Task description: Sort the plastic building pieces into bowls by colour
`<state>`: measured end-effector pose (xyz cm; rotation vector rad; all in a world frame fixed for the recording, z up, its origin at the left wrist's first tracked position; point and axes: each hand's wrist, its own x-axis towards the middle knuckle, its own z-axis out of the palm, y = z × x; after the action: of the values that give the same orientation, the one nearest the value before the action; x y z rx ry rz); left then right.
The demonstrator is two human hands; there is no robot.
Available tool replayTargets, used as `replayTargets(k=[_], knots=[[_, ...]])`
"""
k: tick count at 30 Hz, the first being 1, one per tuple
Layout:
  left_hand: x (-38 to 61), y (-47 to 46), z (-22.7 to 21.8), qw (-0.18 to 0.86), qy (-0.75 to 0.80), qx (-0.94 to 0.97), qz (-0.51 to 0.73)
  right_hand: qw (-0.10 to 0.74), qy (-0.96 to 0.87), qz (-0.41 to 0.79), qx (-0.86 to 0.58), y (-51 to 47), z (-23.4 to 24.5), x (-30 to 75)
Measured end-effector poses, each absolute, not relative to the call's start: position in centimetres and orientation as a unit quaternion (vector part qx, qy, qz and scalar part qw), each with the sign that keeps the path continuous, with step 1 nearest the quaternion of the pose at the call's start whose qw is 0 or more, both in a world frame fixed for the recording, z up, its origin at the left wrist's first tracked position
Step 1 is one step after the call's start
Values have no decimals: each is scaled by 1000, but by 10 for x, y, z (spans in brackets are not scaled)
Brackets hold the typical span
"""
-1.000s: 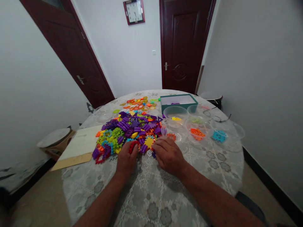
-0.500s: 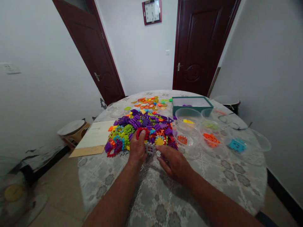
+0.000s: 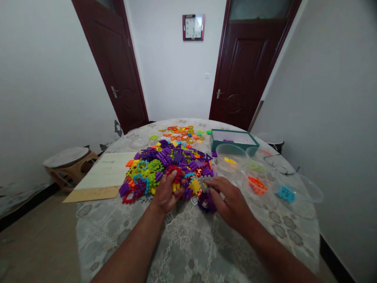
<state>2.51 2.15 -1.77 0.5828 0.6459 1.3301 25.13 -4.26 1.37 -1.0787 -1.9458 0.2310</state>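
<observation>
A heap of small plastic interlocking pieces [image 3: 165, 163], mostly purple with green, orange and yellow ones, lies in the middle of the round table [image 3: 194, 243]. My left hand [image 3: 165, 192] rests at the heap's near edge, fingers closed on a red piece [image 3: 176, 173]. My right hand [image 3: 231, 200] is beside it, fingers pinched on a pale grey piece [image 3: 204, 180], with purple pieces [image 3: 206, 204] under its fingers. A yellow piece [image 3: 194, 185] lies between the two hands.
Clear plastic bowls stand at the right, holding yellow [image 3: 229, 160], orange [image 3: 257, 184] and blue pieces [image 3: 285, 193]. A teal box [image 3: 234, 137] sits behind them. A second orange pile [image 3: 181, 133] lies farther back. A cardboard sheet [image 3: 101, 177] overhangs the left edge. A stool [image 3: 66, 163] stands left.
My left hand has lifted the red piece slightly toward the heap. My right hand moved right, taking the pale grey piece. The camera has tilted up and shifted.
</observation>
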Motion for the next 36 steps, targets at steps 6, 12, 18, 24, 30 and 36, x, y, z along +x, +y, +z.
replayTargets(k=[6,12,18,24,30,36], knots=[[20,22,-26,789,214,245,522,335,-801,60,-493,58,70,274],[24,22,-33,813,196,240,494,287,-761,32,-581,178,78,265],[23,23,-31,813,183,223,506,294,-740,22,-605,193,74,258],[25,22,-25,816,165,211,512,280,-789,86,-539,106,76,250],[28,20,-25,819,146,215,512,312,-794,186,-486,1,50,235],[30,21,-28,820,151,222,506,408,-750,209,-477,-18,17,228]])
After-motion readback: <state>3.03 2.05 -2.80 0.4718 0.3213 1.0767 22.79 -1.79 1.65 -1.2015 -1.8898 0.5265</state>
